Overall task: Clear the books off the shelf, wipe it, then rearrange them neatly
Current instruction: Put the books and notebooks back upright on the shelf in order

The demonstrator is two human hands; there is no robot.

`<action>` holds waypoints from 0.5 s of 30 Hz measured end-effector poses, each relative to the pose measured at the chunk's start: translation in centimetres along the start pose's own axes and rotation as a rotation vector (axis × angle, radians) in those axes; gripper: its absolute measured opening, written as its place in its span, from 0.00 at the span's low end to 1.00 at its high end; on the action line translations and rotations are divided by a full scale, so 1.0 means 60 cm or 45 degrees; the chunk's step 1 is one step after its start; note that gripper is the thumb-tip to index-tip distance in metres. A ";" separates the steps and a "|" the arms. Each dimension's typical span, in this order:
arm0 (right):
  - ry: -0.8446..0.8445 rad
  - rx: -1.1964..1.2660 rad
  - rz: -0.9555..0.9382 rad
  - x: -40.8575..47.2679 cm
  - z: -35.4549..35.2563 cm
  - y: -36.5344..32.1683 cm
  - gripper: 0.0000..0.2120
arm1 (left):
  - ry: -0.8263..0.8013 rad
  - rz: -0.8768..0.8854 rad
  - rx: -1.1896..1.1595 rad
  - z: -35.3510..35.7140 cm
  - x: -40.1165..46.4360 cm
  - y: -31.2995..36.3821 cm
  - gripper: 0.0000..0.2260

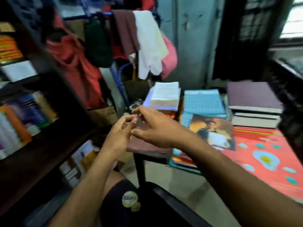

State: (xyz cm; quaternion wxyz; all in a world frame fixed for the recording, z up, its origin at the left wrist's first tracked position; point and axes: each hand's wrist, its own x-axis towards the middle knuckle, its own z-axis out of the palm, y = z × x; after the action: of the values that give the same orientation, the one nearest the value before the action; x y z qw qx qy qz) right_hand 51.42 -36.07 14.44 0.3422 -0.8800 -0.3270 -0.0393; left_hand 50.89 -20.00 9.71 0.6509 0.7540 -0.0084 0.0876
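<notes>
My left hand (120, 133) and my right hand (154, 128) meet in front of me, fingertips touching, above a small maroon-topped stool (144, 147). The fingers are loosely curled, and blur hides whether they pinch anything small. The dark wooden shelf (49, 145) stands at the left, with books (24, 115) still on its middle level and more books (80, 161) lower down. Stacks of books lie on the bed at the right: a thick white one (165, 94), blue ones (204, 102), a picture-covered one (213, 130) and a maroon-topped pile (254, 104).
A clothes rack (118, 79) draped with red, brown, white and pink garments stands behind the stool. The bed has a red flowered sheet (265, 154). A dark chair arm (177, 205) crosses the bottom. A grey cupboard (196, 38) stands at the back.
</notes>
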 end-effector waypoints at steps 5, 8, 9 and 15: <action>0.156 -0.284 0.372 -0.111 -0.120 0.109 0.28 | -0.249 -0.241 0.265 0.109 0.009 -0.005 0.30; 0.086 -0.422 0.848 -0.171 -0.146 0.200 0.35 | -0.349 -0.349 0.297 0.143 0.010 -0.025 0.33; 0.046 -0.402 0.954 -0.188 -0.146 0.222 0.37 | -0.383 -0.371 0.288 0.151 0.008 -0.029 0.32; 0.014 0.134 1.094 -0.212 -0.106 0.281 0.37 | -0.541 -0.444 0.263 0.185 0.001 -0.058 0.18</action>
State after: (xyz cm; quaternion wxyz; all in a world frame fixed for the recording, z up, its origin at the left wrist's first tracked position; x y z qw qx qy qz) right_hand 52.60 -56.31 5.84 0.3734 -0.9174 0.0691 0.1187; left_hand 52.72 -30.39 4.80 0.5596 0.8078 -0.0058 -0.1853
